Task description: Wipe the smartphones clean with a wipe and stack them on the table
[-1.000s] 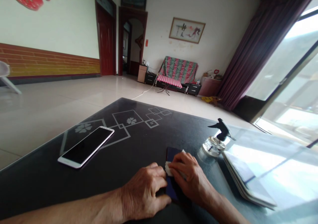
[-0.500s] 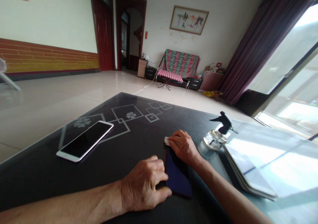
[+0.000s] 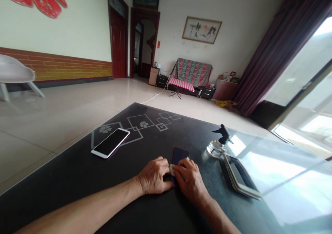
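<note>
A dark smartphone (image 3: 181,153) lies flat on the black table, its lower part covered by my hands. My left hand (image 3: 155,176) has its fingers bent around the phone's left edge, holding it against the tabletop. Bunched in the closed fingers of my right hand (image 3: 191,180) is a small white cloth (image 3: 171,169), pressed on the phone's screen close to my left fingers. Whether it is cloth or tissue I cannot tell.
A white-framed smartphone (image 3: 111,143) lies to the left. On the right stand a clear spray bottle (image 3: 216,149) with a black trigger head and a stack of tablet-like devices (image 3: 241,177). The glossy table (image 3: 124,206) has printed squares and flowers. A pale chair (image 3: 15,69) stands beyond.
My right hand has slid with the white cloth from the phone's far end down towards me, beside my left hand. The view has shifted, showing more of the chair.
</note>
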Demonstrator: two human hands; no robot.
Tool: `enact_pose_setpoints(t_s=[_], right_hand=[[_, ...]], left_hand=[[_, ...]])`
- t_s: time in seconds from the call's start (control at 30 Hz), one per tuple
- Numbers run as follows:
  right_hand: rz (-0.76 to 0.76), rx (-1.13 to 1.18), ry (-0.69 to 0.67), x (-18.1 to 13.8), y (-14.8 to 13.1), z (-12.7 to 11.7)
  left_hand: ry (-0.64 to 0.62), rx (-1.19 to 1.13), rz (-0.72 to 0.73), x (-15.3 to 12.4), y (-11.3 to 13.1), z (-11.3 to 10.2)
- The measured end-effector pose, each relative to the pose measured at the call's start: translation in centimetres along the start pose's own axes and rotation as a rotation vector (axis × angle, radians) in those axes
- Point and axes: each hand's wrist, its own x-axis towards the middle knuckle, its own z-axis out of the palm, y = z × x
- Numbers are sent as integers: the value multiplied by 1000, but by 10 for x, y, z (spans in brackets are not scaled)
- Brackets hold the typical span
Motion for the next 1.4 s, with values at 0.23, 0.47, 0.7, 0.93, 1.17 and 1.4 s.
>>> enact_pose_setpoints(t_s=[0.23,0.47,0.7,0.93,1.17,1.4], right_hand=[[-16,5,15,-18,-2,-3],[22,-75,58,19,28,11],[112,-216,83,58,52,24],[90,-211,63,44,42,18],[19,-79,12,-7,18,0],[-19,-40,-37,-27,9,-8]], left_hand=[[-18,-86,-151,4,-3,-1],[-40,-125,-140,4,-8,-1],[-55,-129,-123,4,-8,-3],[-63,-126,-119,4,-10,-2],[-65,-150,-121,4,-11,-1],[-68,-158,-142,4,-11,-2]])
